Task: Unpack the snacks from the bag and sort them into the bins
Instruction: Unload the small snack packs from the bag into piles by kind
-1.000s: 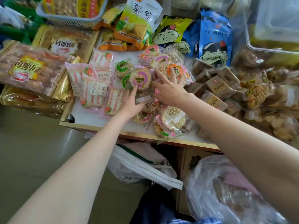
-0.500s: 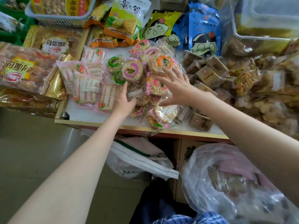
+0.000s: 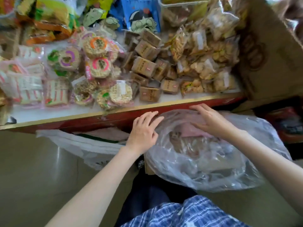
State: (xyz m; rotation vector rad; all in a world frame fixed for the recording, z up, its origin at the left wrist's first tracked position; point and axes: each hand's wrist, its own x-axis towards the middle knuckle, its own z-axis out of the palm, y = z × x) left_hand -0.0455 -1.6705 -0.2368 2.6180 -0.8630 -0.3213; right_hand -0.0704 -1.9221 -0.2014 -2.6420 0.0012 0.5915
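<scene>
The clear plastic bag [image 3: 213, 154] sits low at near right, just below the red front edge of the surface [image 3: 82, 114], with wrapped snacks showing dimly through its film. Both hands have come back off the pile to its mouth. A second ago they were spread over the round rice-cake packs [image 3: 98, 66] up on the surface; now the left hand [image 3: 144, 133] rests at the bag's left rim, fingers loosely bent against the plastic, and the right hand [image 3: 211, 122] lies on the far rim with fingers fairly straight, pressing the film down. Whether either one actually pinches the plastic, I cannot tell.

The rice-cake packs stay heaped in the middle of the surface, with the pink-wrapped packets [image 3: 32, 86] to their left and the small brown boxes [image 3: 147, 66] to their right. Further right lie clear packs of biscuits [image 3: 205, 63], and a cardboard box [image 3: 270, 46] stands at the far right, which was out of sight before. A white bag [image 3: 85, 145] hangs under the surface to the left.
</scene>
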